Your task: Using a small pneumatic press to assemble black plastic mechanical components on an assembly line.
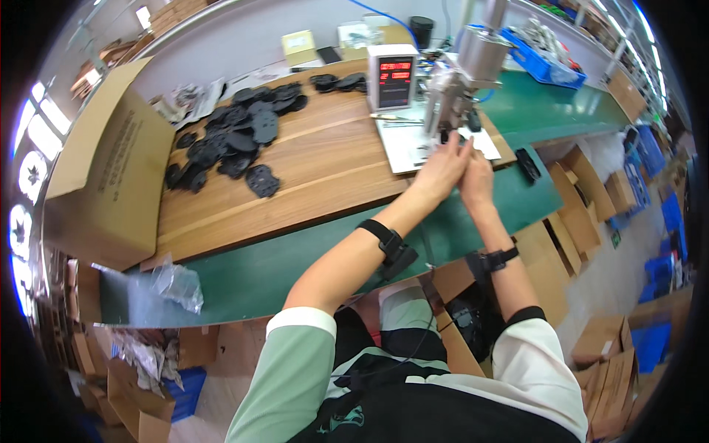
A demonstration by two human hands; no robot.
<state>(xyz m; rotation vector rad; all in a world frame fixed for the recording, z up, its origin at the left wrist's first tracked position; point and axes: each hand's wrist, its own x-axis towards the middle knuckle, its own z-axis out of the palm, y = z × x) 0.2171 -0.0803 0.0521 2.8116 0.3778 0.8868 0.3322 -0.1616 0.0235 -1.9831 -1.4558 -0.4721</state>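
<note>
Both hands meet at the white base plate (399,151) of a bench press (480,59) with a metal cylinder. My left hand (442,168) reaches under the press head, its fingers drawn together around something small and dark that is mostly hidden. Close beside it, my right hand (476,176) is closed too, fingertips near the same spot; what it grips cannot be made out. Left of the press stands a white control box (392,77) with a red lit display. A thin tool (395,119) lies on the plate in front of that box.
Flat black plastic parts (240,136) are heaped on the wooden board (317,155). An open cardboard box (103,170) stands at the left. A black piece (527,166) lies right of the press on the green table (244,277). A blue tray (543,63) sits at the back right.
</note>
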